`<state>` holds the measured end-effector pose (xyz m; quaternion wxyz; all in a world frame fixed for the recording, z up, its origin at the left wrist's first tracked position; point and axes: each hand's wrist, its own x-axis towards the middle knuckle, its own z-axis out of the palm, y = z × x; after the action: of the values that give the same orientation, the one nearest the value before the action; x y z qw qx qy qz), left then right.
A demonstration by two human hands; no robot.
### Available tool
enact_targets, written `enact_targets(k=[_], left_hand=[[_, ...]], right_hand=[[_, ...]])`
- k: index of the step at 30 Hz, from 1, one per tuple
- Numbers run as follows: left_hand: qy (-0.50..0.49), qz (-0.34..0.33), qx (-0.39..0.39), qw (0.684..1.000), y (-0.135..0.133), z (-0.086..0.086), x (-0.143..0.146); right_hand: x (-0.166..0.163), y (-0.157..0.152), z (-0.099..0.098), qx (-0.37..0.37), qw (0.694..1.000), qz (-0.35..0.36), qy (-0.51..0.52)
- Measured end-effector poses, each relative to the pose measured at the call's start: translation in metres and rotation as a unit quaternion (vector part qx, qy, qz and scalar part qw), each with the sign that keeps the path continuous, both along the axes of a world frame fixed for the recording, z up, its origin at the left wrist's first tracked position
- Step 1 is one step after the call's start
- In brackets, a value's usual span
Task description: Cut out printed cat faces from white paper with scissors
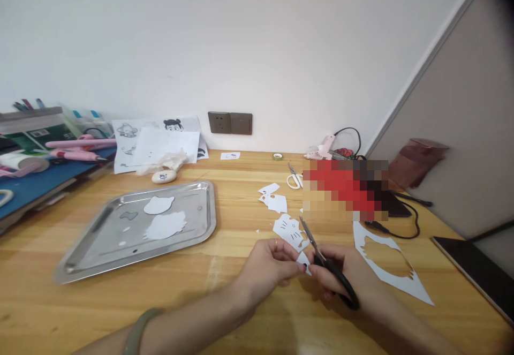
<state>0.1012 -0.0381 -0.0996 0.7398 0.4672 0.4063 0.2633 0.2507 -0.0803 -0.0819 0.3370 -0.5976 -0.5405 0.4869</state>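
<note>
Between the fingertips of my left hand [277,261] is a small piece of white paper [303,260] with a black spot on it. My right hand [341,266] grips black-handled scissors [341,280], their blades pointing up and away, and its fingertips also touch the paper piece. Just beyond my hands lies a cut paper cat face [288,229] with drawn whiskers. Paper scraps [277,202] rest behind it. To the right is a paper sheet [385,274] with a large hole cut out.
On the left, a metal tray [211,221] bears cat-shaped paper cutouts [164,226] and small bits. White-handled scissors [295,181], a tape roll [277,157] and a pink glue gun [323,149] lie farther back. Printed drawings [126,146] lean on the wall; a black cable [417,229] runs at right.
</note>
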Motion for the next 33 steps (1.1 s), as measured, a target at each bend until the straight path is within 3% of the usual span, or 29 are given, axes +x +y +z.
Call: enact_targets(k=[13, 33], left_hand=[[0.033, -0.037, 0.018, 0.999, -0.0011, 0.0040, 0.0013], [0.042, -0.007, -0.017, 0.999, 0.0001, 0.0073, 0.0005]], right_hand=[[0.0000, -0.0007, -0.0027, 0.024, 0.999, -0.024, -0.033], [0.0024, 0.0014, -0.0065, -0.004, 0.999, -0.036, -0.016]])
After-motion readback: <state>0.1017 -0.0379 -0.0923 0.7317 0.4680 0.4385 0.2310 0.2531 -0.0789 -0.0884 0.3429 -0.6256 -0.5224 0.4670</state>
